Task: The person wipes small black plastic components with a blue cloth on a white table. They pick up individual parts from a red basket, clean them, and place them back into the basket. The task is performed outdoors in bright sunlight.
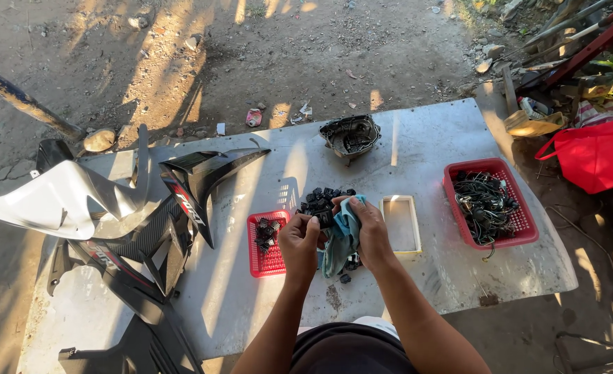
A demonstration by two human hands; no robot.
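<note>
Head view: two red baskets point(490, 202), one cloth point(342, 232), two hands point(334, 239).

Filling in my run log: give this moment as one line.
left hand: holds small black part | right hand: wipes with blue cloth | parts pile behind

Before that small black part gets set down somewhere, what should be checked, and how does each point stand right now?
1. Small black part gripped by left hand: ok.
2. Blue cloth held by right hand against the part: ok.
3. Part wiped clean: cannot tell, too small.
4. Small red basket has room: ok, only a few black pieces in it.
5. Pile of black parts stays on the table: ok.
6. Large red basket free for parts: not ok, full of wires.
</note>
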